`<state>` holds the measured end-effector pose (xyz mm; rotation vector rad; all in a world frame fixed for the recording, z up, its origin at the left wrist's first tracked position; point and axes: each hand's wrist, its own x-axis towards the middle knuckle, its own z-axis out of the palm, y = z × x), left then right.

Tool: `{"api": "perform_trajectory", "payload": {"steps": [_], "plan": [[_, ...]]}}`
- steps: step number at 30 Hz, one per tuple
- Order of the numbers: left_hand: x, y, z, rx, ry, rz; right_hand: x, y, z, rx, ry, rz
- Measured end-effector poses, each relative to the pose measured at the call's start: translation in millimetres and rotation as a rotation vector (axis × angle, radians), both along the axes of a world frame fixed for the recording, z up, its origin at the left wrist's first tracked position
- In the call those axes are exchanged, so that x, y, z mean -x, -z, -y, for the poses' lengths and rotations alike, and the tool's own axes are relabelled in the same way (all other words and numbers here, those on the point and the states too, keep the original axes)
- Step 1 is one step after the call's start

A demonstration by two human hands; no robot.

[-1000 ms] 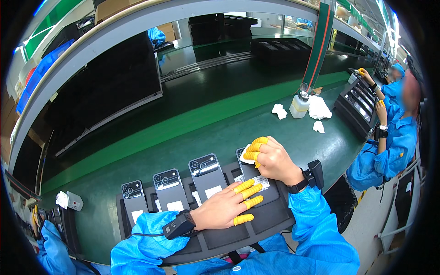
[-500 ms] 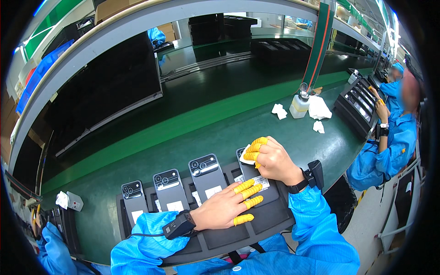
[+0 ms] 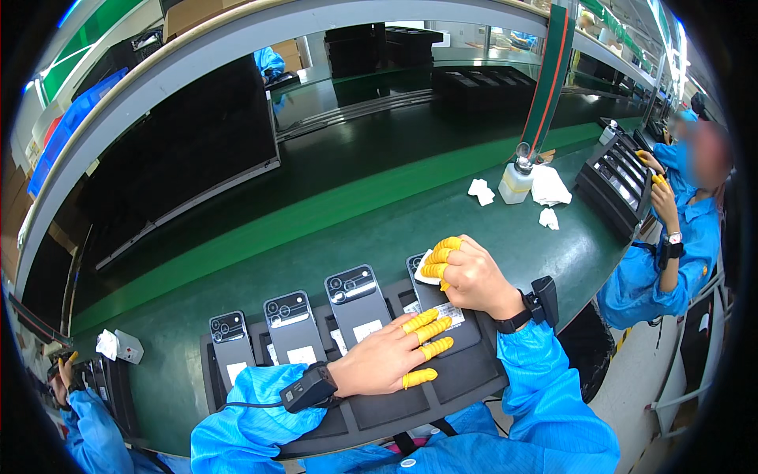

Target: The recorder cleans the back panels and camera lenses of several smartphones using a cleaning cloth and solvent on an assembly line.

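A black tray (image 3: 379, 433) at the table's near edge holds several dark phones in a row, camera ends away from me. My right hand (image 3: 472, 275), in yellow finger cots, pinches a folded white wipe (image 3: 427, 271) against the camera end of the rightmost phone (image 3: 466, 336). Fingers outstretched, my left hand (image 3: 392, 355) lies flat across the lower part of that phone, partly hiding its white label. Left of it lie another phone (image 3: 355, 294), one more phone (image 3: 289, 320) and the leftmost phone (image 3: 230, 338), each with a white label.
Beyond my right hand stands a white dispenser bottle (image 3: 516, 183) beside crumpled white wipes (image 3: 550, 186). At right, a co-worker in blue (image 3: 671, 253) handles a black tray (image 3: 613, 188). Another white bottle (image 3: 129, 347) stands at left, near another person's hand. A shelf frame arches overhead.
My hands and the phones stay in practically the same place. The co-worker on the right has shifted their arms, and the person at far left has raised a hand.
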<state>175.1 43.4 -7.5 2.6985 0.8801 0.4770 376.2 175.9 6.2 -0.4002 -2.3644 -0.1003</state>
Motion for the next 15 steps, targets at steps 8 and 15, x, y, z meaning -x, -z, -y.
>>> {"api": "perform_trajectory", "payload": {"steps": [8, 15], "plan": [[0.1, 0.4, 0.1, -0.005, -0.001, -0.002, -2.3, 2.8, -1.2, 0.041, 0.005, 0.017], [-0.4, 0.4, 0.6, -0.015, 0.0, 0.01, -2.8, 2.9, -1.0, 0.051, 0.006, 0.023]]}}
